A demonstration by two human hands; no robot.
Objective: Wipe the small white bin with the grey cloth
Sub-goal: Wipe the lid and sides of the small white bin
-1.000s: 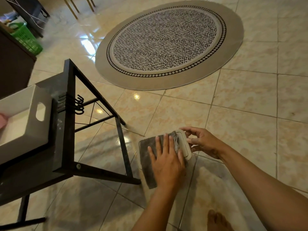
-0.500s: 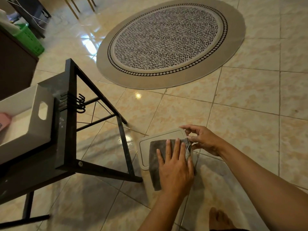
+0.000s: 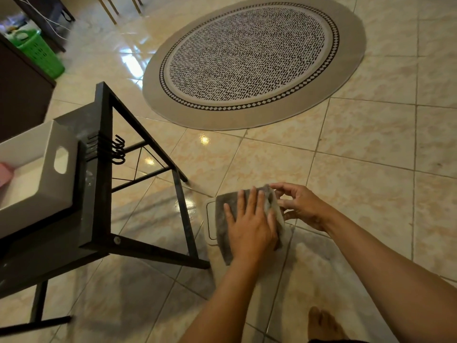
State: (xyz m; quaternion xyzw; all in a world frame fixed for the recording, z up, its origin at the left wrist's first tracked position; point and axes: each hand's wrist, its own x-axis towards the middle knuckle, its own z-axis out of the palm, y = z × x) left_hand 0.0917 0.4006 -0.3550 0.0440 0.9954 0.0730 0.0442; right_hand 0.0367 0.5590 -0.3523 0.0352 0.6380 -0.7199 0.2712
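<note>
The small white bin (image 3: 210,220) stands on the tiled floor just right of the black table's leg. Only the left strip of its top and a pale right edge show. The grey cloth (image 3: 220,214) lies spread over most of the top. My left hand (image 3: 249,226) presses flat on the cloth, fingers apart and pointing away from me. My right hand (image 3: 301,206) grips the bin's right side, its fingertips at the cloth's bunched far corner. The bin's body is hidden under the cloth and hands.
A black metal table (image 3: 103,169) stands to the left, carrying a white box with a handle cutout (image 3: 49,174). A round patterned rug (image 3: 252,60) lies ahead. A green basket (image 3: 39,53) is at the far left, and my bare foot (image 3: 324,323) is below.
My left hand slid the cloth to the right half a second ago and has now pushed it back left and away, covering more of the bin's top. My right hand stays on the right side.
</note>
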